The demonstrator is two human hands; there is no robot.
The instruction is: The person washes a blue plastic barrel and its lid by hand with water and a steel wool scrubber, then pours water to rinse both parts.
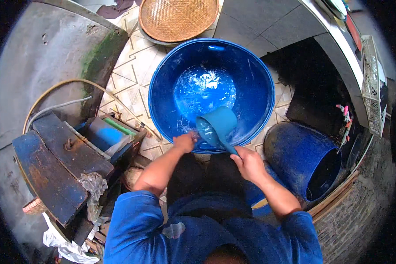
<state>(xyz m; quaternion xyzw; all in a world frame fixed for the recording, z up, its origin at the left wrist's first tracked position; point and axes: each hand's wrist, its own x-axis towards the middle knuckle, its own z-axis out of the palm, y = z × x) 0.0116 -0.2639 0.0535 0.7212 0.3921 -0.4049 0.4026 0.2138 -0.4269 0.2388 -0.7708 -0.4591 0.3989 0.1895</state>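
A large round blue plastic tub (156,101) stands on the floor before me, with shiny wet patches on its bottom. My right hand (251,166) is closed round the handle of a teal plastic water dipper (224,121). The dipper is tilted over the near part of the tub, its mouth facing left, and its inside looks wet. Over the tub's near rim, just left of the dipper, is my left hand (185,142). Its fingers are curled, partly smeared by motion; what they hold, if anything, I cannot make out.
A round woven bamboo tray (179,20) sits beyond the tub. On the right lies a blue barrel (301,154) on its side, near a tap (345,119). To the left stand a dark wooden box (53,163) and a curved hose (70,81). Patterned tiles (134,72) cover the floor.
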